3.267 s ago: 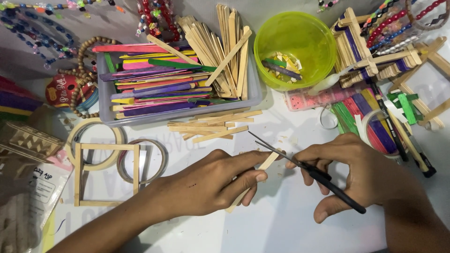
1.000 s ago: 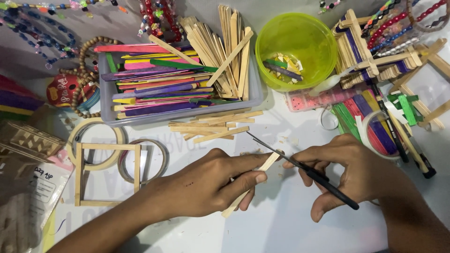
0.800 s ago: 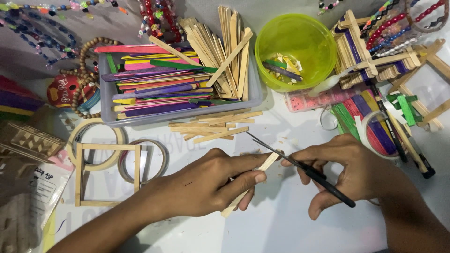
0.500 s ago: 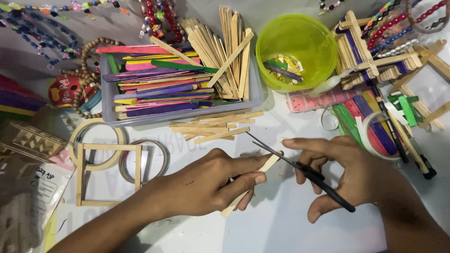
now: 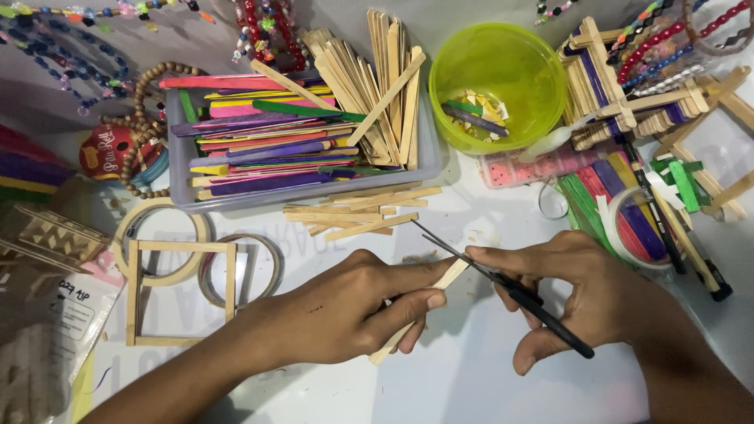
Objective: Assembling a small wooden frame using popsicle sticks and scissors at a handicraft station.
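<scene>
My left hand (image 5: 345, 310) pinches a plain wooden craft stick (image 5: 453, 273) that slants over the white table. Black-handled scissors (image 5: 503, 286) are gripped in my right hand (image 5: 581, 290), their blades slightly apart and set across the stick's upper end. Small wood chips lie on the table just above the blades. Part of the stick is hidden under my left fingers.
A grey tray (image 5: 181, 177) holds coloured and plain sticks, with loose plain sticks (image 5: 357, 212) in front of it. A green bowl (image 5: 542, 78) with scraps stands at the back. A square stick frame (image 5: 137, 294) and tape rolls (image 5: 271, 263) lie left. Stick structures (image 5: 628, 94), beads and coloured sticks crowd the right.
My right hand has shifted the scissors slightly on the stick's end, with fingers working the handles. The left hand keeps the stick in the same place.
</scene>
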